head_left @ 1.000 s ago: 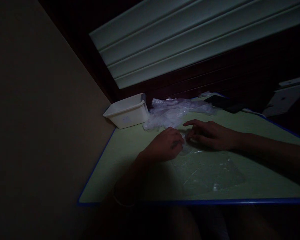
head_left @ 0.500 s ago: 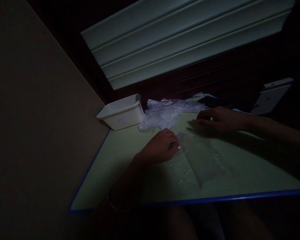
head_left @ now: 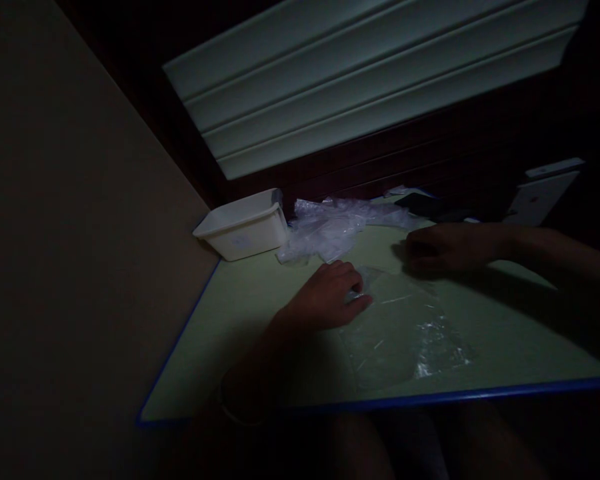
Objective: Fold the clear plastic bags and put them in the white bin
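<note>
A clear plastic bag (head_left: 395, 333) lies spread on the pale green tabletop, with bright glints on its right part. At its upper left corner is my left hand (head_left: 327, 297), fingers curled on a bunched bit of the plastic and thumb stretched out just below. My right hand (head_left: 440, 247) is by the bag's upper right edge, knuckles up and fingers curled inward. Its fingertips are in shadow, so I cannot make out what they hold. The picture is very dark.
A white plastic bin (head_left: 245, 233) stands at the back left beside a heap of crumpled clear bags (head_left: 325, 227). A dark flat object (head_left: 420, 205) lies at the back right, near a white box (head_left: 543, 197). Blue edging (head_left: 405, 401) borders the tabletop (head_left: 205, 353).
My right hand has moved right and slightly nearer. My left thumb has come away from its curled fingers. The bag's right part lies differently and catches more light.
</note>
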Demonstrator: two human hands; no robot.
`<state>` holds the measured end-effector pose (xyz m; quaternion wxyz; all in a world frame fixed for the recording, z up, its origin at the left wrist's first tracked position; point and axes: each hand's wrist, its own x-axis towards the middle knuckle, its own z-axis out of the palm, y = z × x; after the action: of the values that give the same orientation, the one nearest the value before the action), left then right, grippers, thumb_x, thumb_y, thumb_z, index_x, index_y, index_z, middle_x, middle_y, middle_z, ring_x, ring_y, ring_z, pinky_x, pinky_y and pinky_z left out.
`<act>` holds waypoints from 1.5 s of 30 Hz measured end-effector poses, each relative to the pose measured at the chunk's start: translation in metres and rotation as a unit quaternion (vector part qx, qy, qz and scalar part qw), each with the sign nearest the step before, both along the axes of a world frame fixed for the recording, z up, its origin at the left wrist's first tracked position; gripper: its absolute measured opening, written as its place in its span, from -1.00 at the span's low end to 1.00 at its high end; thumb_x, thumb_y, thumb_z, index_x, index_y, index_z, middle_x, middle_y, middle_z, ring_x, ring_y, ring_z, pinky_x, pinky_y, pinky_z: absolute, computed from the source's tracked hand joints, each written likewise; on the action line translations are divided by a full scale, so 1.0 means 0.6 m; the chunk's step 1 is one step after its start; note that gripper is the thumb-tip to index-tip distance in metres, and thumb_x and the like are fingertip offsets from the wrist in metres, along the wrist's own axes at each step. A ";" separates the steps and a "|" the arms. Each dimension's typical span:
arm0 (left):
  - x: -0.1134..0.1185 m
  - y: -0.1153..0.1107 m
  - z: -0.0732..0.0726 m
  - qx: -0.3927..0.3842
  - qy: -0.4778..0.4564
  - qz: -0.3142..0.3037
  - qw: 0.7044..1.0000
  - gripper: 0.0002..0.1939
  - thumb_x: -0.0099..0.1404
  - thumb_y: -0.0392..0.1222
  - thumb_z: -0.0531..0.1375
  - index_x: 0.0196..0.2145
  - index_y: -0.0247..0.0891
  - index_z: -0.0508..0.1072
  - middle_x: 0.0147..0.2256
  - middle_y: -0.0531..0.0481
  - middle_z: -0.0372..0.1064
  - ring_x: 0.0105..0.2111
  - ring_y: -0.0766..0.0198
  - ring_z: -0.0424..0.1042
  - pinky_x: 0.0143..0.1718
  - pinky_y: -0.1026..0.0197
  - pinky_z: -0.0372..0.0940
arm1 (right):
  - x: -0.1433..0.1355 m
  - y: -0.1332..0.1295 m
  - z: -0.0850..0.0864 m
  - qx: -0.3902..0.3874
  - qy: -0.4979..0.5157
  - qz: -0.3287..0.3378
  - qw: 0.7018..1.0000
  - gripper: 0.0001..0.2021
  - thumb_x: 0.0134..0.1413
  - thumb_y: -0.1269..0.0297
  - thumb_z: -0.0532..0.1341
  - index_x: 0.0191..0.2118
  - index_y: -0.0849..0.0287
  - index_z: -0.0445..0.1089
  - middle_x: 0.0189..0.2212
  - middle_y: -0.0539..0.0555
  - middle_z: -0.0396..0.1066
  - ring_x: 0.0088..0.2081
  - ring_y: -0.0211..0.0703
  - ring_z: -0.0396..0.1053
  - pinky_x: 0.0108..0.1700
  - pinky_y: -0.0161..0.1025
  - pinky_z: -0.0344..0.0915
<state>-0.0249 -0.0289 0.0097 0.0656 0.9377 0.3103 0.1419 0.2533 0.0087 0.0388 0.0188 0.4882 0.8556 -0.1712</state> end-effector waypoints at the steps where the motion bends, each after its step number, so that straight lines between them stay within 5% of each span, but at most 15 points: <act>1: 0.000 0.000 0.000 0.001 0.001 0.000 1.000 -0.77 0.33 -0.01 0.14 -0.27 -0.25 0.39 -0.24 -0.06 0.38 -0.14 0.17 0.32 -0.04 0.10 0.22 | 0.001 0.001 -0.002 -0.002 -0.006 -0.008 1.000 -0.66 0.06 -0.02 0.15 -0.30 0.20 0.35 -0.42 0.13 0.43 -0.44 -0.12 0.33 -0.42 -0.21 0.13; 14: 0.000 -0.002 0.004 -0.008 0.004 -0.001 1.000 -0.79 0.33 -0.04 0.14 -0.28 -0.25 0.38 -0.24 -0.07 0.37 -0.14 0.15 0.31 -0.04 0.10 0.23 | -0.004 0.009 -0.007 0.030 0.082 0.014 0.996 -0.74 0.05 0.07 0.13 -0.38 0.18 0.34 -0.48 0.10 0.42 -0.46 -0.11 0.33 -0.44 -0.22 0.16; 20: 0.001 -0.003 0.005 -0.017 -0.002 0.006 1.000 -0.80 0.33 -0.03 0.14 -0.27 -0.23 0.38 -0.23 -0.08 0.36 -0.13 0.14 0.31 -0.03 0.08 0.24 | -0.020 -0.010 0.001 -0.107 0.203 -0.086 0.969 -0.55 0.06 -0.05 0.16 -0.04 0.16 0.24 -0.44 0.16 0.52 -0.44 0.02 0.46 -0.43 -0.15 0.32; 26: 0.001 -0.002 0.004 -0.014 -0.003 -0.001 1.000 -0.78 0.33 -0.03 0.13 -0.26 -0.25 0.39 -0.23 -0.09 0.37 -0.13 0.14 0.30 -0.03 0.08 0.23 | -0.023 -0.015 -0.008 -0.191 0.238 -0.030 0.952 -0.32 0.04 -0.01 0.22 0.21 0.14 0.03 -0.49 0.07 0.52 -0.51 -0.08 0.41 -0.51 -0.23 0.27; 31: 0.001 -0.001 0.003 -0.006 0.002 -0.005 1.000 -0.78 0.33 -0.04 0.13 -0.27 -0.26 0.39 -0.24 -0.09 0.36 -0.14 0.14 0.30 -0.04 0.09 0.23 | -0.027 -0.022 -0.007 -0.180 0.203 0.005 0.963 -0.34 0.04 0.06 0.24 0.20 0.15 0.04 -0.57 -0.02 0.44 -0.52 -0.14 0.37 -0.51 -0.29 0.22; 36: 0.003 -0.003 0.005 -0.006 0.010 0.000 1.000 -0.79 0.33 -0.03 0.13 -0.27 -0.24 0.38 -0.23 -0.08 0.36 -0.13 0.14 0.30 -0.03 0.08 0.23 | -0.044 -0.034 0.001 -0.142 0.194 -0.032 0.970 -0.37 -0.03 0.13 0.27 0.16 0.18 0.11 -0.58 -0.05 0.37 -0.56 -0.19 0.31 -0.55 -0.32 0.18; 45: 0.004 -0.003 0.006 -0.004 0.008 -0.007 1.000 -0.78 0.33 -0.04 0.13 -0.26 -0.26 0.39 -0.22 -0.10 0.37 -0.12 0.13 0.30 -0.04 0.08 0.23 | -0.064 -0.045 -0.005 -0.145 0.311 -0.047 0.938 -0.35 0.07 -0.06 0.21 0.19 0.15 0.07 -0.61 -0.08 0.34 -0.63 -0.26 0.25 -0.60 -0.34 0.14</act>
<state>-0.0226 -0.0304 0.0132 0.0677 0.9405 0.3052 0.1331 0.2149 -0.0185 0.0357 -0.1855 0.4425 0.7606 -0.4373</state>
